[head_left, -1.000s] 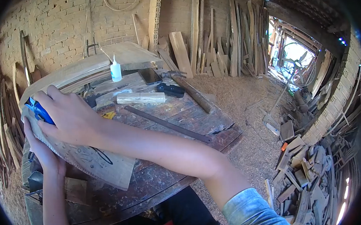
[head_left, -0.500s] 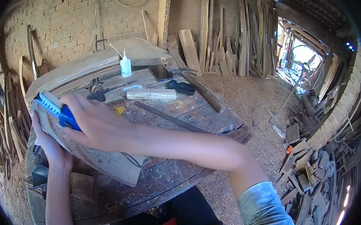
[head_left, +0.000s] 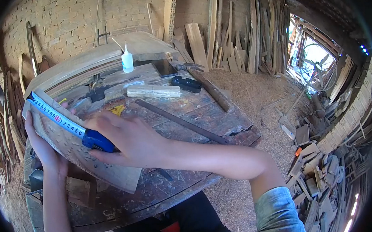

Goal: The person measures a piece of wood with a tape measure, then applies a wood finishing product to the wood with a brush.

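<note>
My right hand [head_left: 125, 139] grips a blue tape measure [head_left: 97, 140], thumb below and fingers over its case. From the case a white tape blade [head_left: 59, 117] runs along a curved wooden board [head_left: 112, 176] to the board's upper left end. My left hand [head_left: 46, 153] holds that board by its near edge, close to the blade's far end, keeping it tilted over the workbench [head_left: 170, 194]. Fingertips show at the board's far side. Small dark marks dot the board's face.
On the bench lie a glue bottle [head_left: 127, 61], a phone [head_left: 164, 68], a wrapped pale block [head_left: 153, 91], a black tool [head_left: 187, 84], a hammer [head_left: 210, 88] and a flat dark bar [head_left: 180, 120]. A wood block [head_left: 81, 191] sits under the board. Offcuts [head_left: 317, 180] pile up at right.
My right hand has moved right and down along the board with the tape case, drawing out more blade. The left hand stays on the board, which has shifted slightly left in view.
</note>
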### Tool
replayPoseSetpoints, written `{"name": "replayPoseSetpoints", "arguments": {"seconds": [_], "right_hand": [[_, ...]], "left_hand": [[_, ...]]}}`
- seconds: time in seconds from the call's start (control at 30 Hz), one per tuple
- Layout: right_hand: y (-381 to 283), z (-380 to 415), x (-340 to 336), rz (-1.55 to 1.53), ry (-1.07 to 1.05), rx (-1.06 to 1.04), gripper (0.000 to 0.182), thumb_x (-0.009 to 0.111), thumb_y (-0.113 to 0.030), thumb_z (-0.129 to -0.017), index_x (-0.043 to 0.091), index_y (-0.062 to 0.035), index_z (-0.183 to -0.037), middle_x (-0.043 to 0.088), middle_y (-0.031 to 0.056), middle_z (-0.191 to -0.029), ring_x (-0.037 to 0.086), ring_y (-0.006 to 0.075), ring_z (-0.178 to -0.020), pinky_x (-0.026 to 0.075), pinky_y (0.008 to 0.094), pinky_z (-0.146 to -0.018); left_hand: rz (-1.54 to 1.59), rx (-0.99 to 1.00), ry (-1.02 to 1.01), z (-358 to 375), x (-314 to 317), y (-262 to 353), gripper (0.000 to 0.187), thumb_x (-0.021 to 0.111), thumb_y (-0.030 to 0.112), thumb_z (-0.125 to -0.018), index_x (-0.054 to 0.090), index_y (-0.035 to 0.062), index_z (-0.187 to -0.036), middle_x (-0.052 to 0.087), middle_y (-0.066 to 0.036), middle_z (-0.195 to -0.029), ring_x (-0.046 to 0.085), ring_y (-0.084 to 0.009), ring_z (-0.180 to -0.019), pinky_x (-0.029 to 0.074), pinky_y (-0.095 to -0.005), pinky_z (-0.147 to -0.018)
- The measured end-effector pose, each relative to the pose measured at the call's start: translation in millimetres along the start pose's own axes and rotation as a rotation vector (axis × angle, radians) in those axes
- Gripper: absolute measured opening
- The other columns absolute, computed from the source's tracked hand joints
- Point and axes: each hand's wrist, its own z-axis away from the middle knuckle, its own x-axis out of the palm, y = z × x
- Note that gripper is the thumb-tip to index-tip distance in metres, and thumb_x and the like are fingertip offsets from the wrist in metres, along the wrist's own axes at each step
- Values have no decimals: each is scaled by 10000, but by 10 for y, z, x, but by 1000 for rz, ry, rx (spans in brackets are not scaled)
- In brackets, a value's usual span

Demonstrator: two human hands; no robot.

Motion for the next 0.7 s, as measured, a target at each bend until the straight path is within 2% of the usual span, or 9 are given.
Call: {"name": "replayPoseSetpoints", "arguments": {"seconds": [0.17, 0.37, 0.7], "right_hand": [[-46, 6, -2, -7, -15, 48, 527, 769, -305, -944, 537, -102, -1372, 611, 135, -1102, 727, 354, -827, 617, 445, -671], [-34, -11, 45, -21, 82, 2, 490, 785, -256, -919, 598, -96, -1342, 621, 121, -1044, 717, 343, -775, 610, 418, -643], [-10, -7, 76, -24, 114, -15, 477, 796, -243, -906, 625, -97, -1326, 622, 121, -1027, 712, 334, -776, 597, 411, -640]], "left_hand": [[4, -6, 5, 18, 3, 8, 733, 327, 608, -1096, 529, 0, -1453, 698, -199, -1285, 685, -336, -1180, 529, -471, -1083], [9, 1, 13, 17, 17, 11, 763, 337, 640, -1084, 519, 2, -1461, 693, -210, -1271, 687, -353, -1165, 539, -486, -1056], [2, 6, 5, 67, 79, 31, 753, 364, 651, -1079, 529, 20, -1454, 696, -205, -1273, 686, -353, -1165, 540, -484, -1051]]}}
